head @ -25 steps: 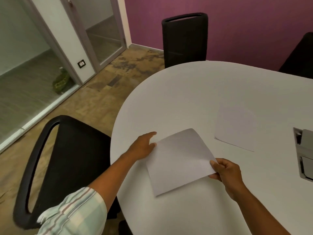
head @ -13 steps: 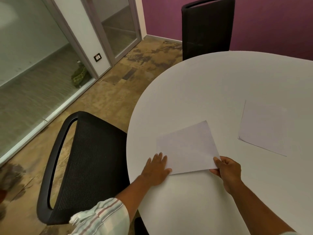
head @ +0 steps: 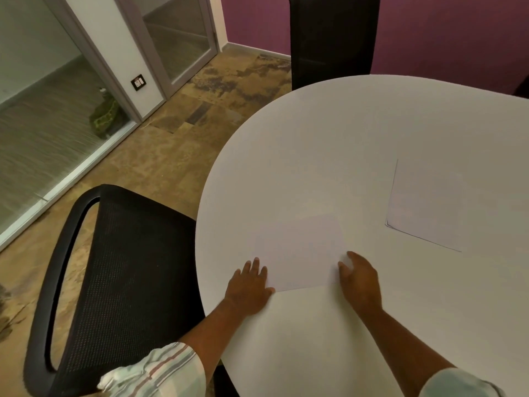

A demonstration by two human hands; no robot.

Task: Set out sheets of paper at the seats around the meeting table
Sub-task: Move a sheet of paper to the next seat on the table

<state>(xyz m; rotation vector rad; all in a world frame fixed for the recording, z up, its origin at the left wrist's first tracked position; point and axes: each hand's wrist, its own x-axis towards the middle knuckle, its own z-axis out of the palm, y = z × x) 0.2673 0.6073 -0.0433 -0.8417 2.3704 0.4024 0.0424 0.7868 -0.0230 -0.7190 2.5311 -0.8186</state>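
item: sheet of paper [head: 299, 250], white, blank on the side that shows, lying flat on the white tabletop [head: 329, 144] near its curved edge, in front of the black mesh chair [head: 114, 276] drawn up at the left; placed there, by my reading, to mark that seat's setting. left hand [head: 249, 287]: open, fingers spread, palm down on the tabletop with the fingertips touching the sheet's near left corner, seemingly to steady or square it. right hand [head: 359, 282]: open and loosely curved, resting over the sheet's near right corner, thumb on the paper; not pinching it as far as can be seen, so probably pressing it flat. item: small stack of paper [head: 426, 204], further right on the tabletop and well apart from the first sheet, its corner showing more than one layer; likely the supply for the other seats. item: second black chair [head: 332, 38] at the far edge, against the purple wall; no paper lies before it, so that place seems yet to be served. item: striped sleeve [head: 160, 371] on the left forearm. writing: none legible on either paper; a small wall switch plate [head: 138, 81] by the glass door carries no readable marking.
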